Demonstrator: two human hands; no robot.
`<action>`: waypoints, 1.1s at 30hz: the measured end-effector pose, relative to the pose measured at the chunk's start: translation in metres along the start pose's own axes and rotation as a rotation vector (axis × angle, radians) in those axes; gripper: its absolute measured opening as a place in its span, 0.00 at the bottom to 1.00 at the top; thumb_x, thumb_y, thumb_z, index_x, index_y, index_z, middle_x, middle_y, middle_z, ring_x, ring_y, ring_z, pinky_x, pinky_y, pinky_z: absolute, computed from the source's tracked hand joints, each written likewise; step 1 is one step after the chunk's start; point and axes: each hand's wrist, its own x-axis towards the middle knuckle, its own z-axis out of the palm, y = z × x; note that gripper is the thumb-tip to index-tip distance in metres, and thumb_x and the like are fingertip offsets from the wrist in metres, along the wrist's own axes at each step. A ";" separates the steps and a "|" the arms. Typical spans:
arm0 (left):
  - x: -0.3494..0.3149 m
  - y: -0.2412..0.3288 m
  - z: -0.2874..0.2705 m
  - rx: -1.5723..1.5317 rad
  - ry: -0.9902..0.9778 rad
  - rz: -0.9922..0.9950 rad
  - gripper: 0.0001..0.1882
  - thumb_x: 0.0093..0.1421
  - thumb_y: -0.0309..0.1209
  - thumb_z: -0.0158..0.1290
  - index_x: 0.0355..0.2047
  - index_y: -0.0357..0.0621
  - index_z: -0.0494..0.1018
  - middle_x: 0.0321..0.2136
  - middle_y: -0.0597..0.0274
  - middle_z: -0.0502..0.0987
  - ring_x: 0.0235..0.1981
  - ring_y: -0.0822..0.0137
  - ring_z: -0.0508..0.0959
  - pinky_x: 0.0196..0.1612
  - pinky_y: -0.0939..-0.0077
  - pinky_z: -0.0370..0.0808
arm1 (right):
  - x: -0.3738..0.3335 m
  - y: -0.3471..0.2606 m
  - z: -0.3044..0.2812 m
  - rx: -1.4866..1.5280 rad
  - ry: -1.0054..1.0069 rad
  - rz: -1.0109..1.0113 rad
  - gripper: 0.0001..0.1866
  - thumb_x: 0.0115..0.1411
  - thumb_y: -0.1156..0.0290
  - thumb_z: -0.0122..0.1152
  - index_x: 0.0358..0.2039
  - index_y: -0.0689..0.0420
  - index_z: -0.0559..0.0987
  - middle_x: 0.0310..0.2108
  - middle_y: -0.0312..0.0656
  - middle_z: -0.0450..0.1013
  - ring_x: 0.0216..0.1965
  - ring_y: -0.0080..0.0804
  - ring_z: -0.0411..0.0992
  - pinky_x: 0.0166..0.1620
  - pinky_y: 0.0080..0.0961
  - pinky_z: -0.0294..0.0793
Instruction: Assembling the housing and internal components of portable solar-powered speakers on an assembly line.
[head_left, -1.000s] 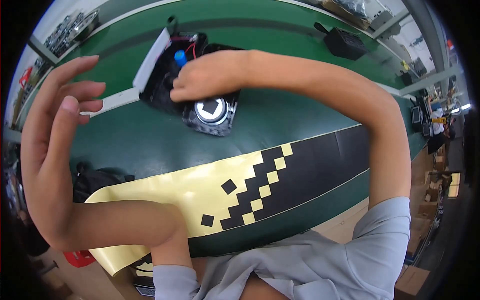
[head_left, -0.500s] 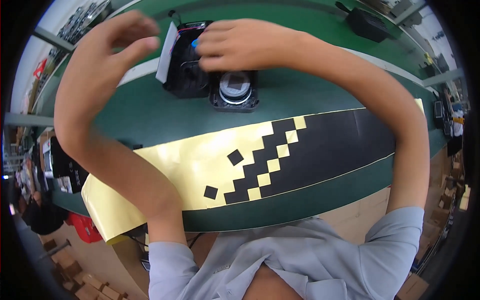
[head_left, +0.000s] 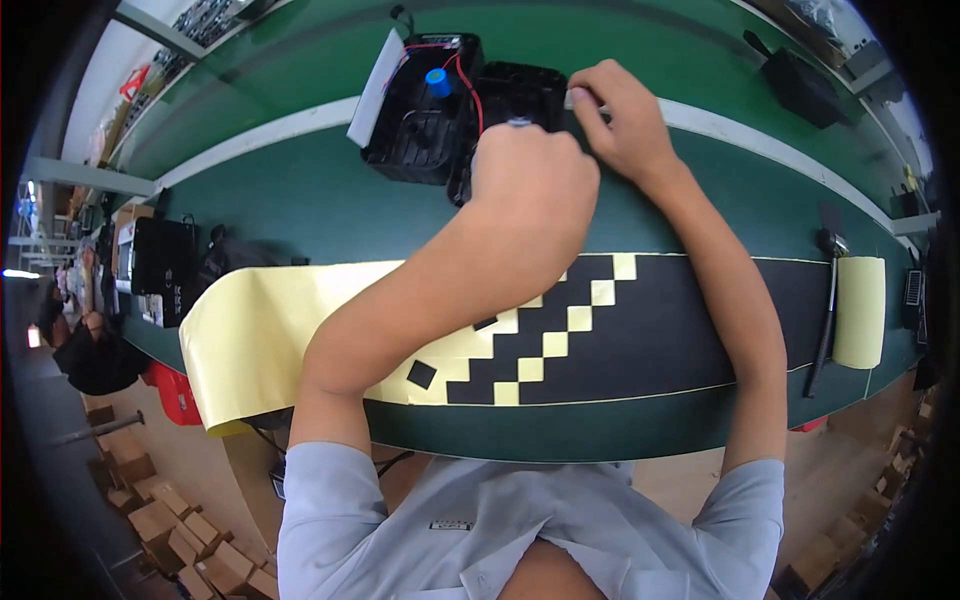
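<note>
My left hand (head_left: 535,190) is curled into a fist over the near part of an open black speaker housing (head_left: 525,85); whatever its fingers hold is hidden under it. At the right edge of that half, my right hand (head_left: 625,125) is closed, thumb and index finger pinched by the rim, on something too small to make out. To the left lies the other housing half (head_left: 415,145), joined by red wires (head_left: 470,85). A blue cylindrical part (head_left: 438,82) sits inside it, and a white panel (head_left: 378,90) leans at its left side.
A long sheet of black squares on yellow backing (head_left: 670,330) crosses the near table (head_left: 480,435), under my left forearm. Its yellow roll (head_left: 860,310) is at the right, beside a hammer-like black tool (head_left: 825,320). A black box (head_left: 800,90) stands far right.
My left hand has swung right from the far left onto the housing. My right hand has moved right, off the housing's middle to its right edge, and now pinches.
</note>
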 end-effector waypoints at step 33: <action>0.028 0.016 0.030 0.087 -0.144 -0.148 0.17 0.49 0.39 0.70 0.28 0.36 0.81 0.28 0.46 0.81 0.29 0.46 0.84 0.34 0.58 0.81 | -0.015 0.017 -0.009 -0.017 0.031 0.100 0.05 0.60 0.77 0.59 0.37 0.59 0.77 0.32 0.43 0.72 0.32 0.42 0.73 0.36 0.35 0.73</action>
